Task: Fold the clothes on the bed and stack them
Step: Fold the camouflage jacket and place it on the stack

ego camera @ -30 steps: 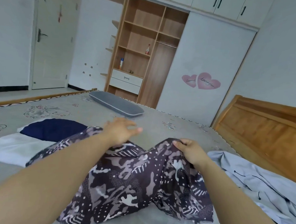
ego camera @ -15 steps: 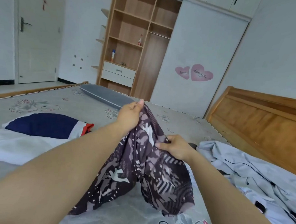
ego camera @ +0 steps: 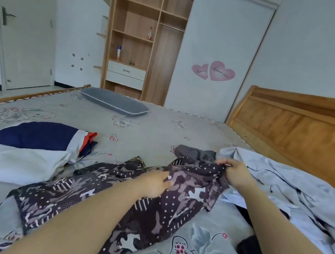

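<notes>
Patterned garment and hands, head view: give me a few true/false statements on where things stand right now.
1. The right hand pinches an edge of the dark patterned garment. True.
2. The left hand holds the garment raised in the air. False: it rests on the garment, which lies spread on the bed.
3. The grey pillow lies at the far side of the bed. True.
4. The light blue shirt is neatly folded. False: it lies crumpled at the right.
5. The navy garment covers the pillow. False: they lie apart.

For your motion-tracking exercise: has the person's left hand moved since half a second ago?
Yes. The left hand has dropped from raised, level with the grey pillow, down onto the patterned garment lying on the bed.
</notes>
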